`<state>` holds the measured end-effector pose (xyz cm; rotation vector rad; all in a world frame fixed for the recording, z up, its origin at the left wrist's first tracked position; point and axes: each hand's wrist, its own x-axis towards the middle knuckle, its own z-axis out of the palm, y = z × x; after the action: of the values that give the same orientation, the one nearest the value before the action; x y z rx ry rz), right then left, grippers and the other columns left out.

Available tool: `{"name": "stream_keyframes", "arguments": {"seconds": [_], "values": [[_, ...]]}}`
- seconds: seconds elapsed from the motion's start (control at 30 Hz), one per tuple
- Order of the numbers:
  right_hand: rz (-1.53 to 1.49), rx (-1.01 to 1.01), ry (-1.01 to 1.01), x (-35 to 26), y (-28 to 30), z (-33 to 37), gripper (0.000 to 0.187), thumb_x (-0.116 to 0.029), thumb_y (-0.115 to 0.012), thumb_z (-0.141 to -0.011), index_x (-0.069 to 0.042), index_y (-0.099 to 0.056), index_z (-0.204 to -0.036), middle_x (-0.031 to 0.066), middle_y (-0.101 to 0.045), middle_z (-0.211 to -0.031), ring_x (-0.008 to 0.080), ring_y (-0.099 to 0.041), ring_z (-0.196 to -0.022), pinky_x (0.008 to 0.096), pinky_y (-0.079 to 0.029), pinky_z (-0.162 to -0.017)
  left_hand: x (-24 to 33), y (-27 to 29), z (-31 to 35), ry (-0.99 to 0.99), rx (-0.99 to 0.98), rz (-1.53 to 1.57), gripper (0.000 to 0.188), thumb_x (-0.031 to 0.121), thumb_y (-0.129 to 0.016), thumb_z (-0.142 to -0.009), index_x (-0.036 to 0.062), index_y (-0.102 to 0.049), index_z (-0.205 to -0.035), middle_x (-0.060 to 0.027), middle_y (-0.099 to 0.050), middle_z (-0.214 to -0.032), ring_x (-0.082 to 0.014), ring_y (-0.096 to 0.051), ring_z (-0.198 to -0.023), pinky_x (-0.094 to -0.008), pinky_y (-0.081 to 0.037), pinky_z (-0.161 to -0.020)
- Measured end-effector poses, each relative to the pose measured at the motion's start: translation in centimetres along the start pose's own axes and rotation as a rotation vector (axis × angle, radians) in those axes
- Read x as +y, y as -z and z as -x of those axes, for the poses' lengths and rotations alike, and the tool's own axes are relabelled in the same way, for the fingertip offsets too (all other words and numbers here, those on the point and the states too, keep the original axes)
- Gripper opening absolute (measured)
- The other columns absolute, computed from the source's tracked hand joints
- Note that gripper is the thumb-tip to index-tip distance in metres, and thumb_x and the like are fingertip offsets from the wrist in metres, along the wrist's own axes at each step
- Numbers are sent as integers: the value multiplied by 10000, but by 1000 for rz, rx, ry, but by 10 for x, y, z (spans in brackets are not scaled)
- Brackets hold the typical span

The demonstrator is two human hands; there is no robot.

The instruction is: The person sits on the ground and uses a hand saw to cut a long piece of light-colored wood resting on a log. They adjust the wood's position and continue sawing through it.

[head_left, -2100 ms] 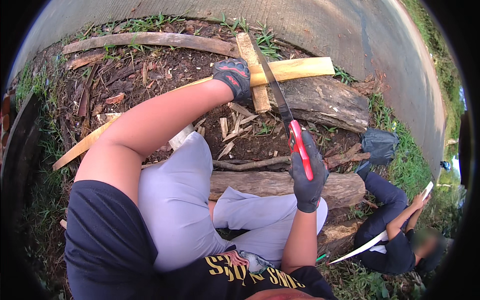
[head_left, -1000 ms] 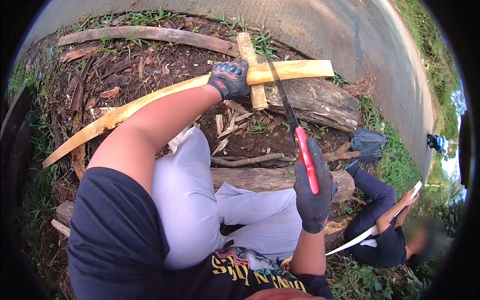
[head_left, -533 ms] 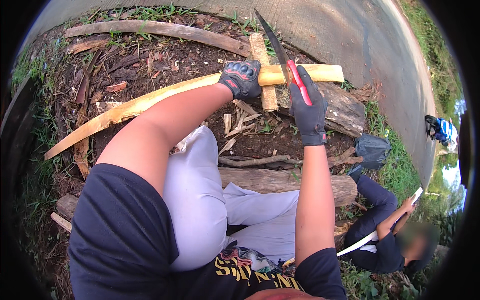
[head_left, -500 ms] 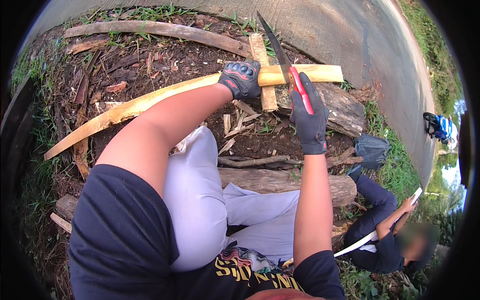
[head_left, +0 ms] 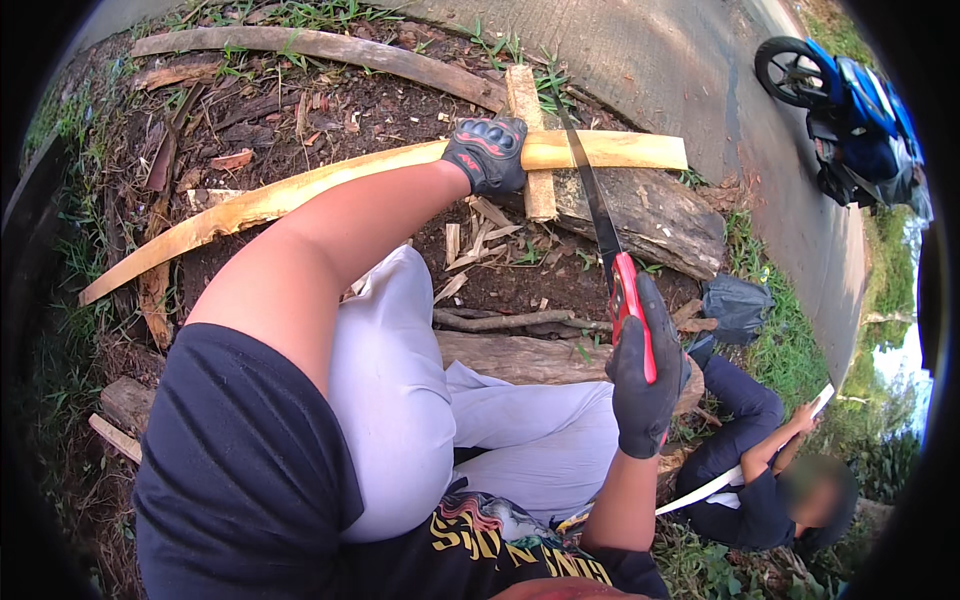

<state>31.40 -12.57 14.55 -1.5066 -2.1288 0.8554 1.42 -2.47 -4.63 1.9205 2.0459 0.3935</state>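
Observation:
A long, curved strip of pale yellow wood [head_left: 630, 150] lies across a short wooden stick [head_left: 541, 197] and a weathered log [head_left: 665, 222]. In a dark padded glove, my left hand [head_left: 487, 155] is closed on the strip just left of where it crosses the stick. My gloved right hand [head_left: 648, 375] grips the red handle of a pruning saw [head_left: 603, 218], low and to the right of the strip. The saw's dark blade slants up from the handle and crosses the strip right of the stick, its tip beyond the far edge.
Another curved wooden strip [head_left: 330, 55] lies farther back on soil strewn with chips. A thick log [head_left: 520, 358] is by my legs, near a dark bag [head_left: 737, 305]. At right, a person [head_left: 750, 480] holds a white strip. A blue motorcycle [head_left: 860, 110] is on the concrete road [head_left: 640, 50].
My right hand has drawn the saw back toward me, so the blade's far part now crosses the strip. My left hand keeps its hold. The motorcycle has come much closer along the road.

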Motion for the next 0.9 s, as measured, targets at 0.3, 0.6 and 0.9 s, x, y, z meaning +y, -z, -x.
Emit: {"name": "stream_keyframes", "arguments": {"seconds": [0.3, 0.6, 0.9], "values": [[-36, 162, 278, 49, -134, -224, 423, -302, -617, -1066, -106, -693, -1433, 196, -736, -1353, 375, -725, -1213, 435, -558, -1041, 11, 6, -1, -8, 8, 60, 454, 366, -759, -799, 41, -703, -1111, -226, -763, -1038, -404, -759, -987, -512, -592, -893], [-45, 140, 216, 66, -73, -98, 433, -184, -592, -1071, -71, -644, -1486, 194, -734, -1368, 341, -747, -1156, 423, -572, -982, 6, 2, -2, -14, -31, 49, 451, 354, -742, -814, 37, -702, -1132, -231, -770, -1029, -410, -767, -977, -518, -598, -887], [-137, 50, -173, 7, 25, 76, 482, -150, -560, -1059, 17, -613, -1509, 175, -708, -1355, 192, -638, -1065, 360, -497, -932, 6, 3, -4, -11, -11, 21, 433, 344, -728, -822, 26, -720, -1117, -236, -779, -1019, -400, -775, -971, -503, -607, -869]]}}
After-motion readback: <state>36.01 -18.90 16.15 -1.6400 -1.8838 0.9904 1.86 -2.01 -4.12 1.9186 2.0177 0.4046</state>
